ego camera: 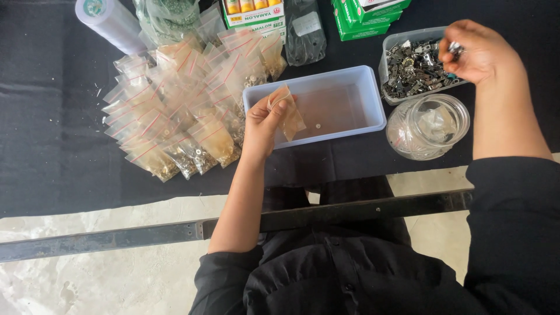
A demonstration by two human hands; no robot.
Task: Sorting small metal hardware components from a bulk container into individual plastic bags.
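Your left hand [265, 119] pinched a small clear zip bag [290, 114] by its top edge, holding it over the pale blue plastic tray [373, 96] — one tiny washer lay on the tray's floor. Your right hand [475, 51] was closed on a few small metal parts [455, 49], raised above the clear tub of metal hardware [415, 69]. A glass jar [429, 126] stood just beside the tray — filled bags [175, 111] lay heaped on the dark cloth at your left

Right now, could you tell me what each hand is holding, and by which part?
The left hand pinches a small clear bag by its top edge. The right hand holds small metal pieces in its fingertips, above the tray of metal parts.
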